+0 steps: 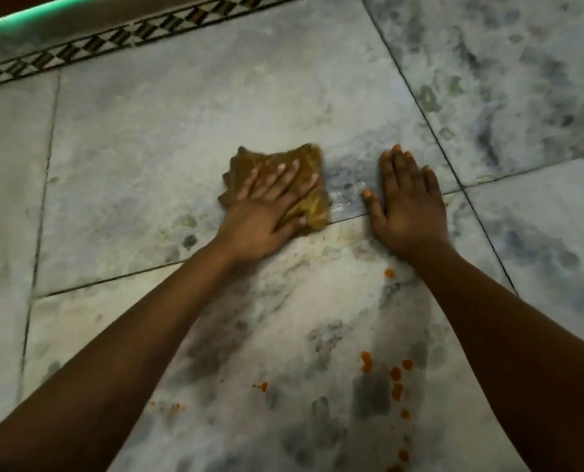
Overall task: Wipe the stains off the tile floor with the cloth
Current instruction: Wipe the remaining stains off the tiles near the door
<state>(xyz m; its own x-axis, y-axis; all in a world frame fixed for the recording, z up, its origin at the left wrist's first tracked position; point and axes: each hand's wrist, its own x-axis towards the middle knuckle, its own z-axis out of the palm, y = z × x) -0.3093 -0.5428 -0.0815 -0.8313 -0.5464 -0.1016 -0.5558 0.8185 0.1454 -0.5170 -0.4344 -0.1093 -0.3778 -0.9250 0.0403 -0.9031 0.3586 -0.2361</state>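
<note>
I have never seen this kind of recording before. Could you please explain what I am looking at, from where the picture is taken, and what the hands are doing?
No machine here: a person wears a camera on the head, looking down at their own arms. The left hand presses a folded brown cloth flat against the grey tile floor, its fingers straight on top. The right hand rests open on the floor beside the cloth, holding nothing. Closer to the person, orange stains still dot the tile. A patterned border strip runs along the far edge.
</note>
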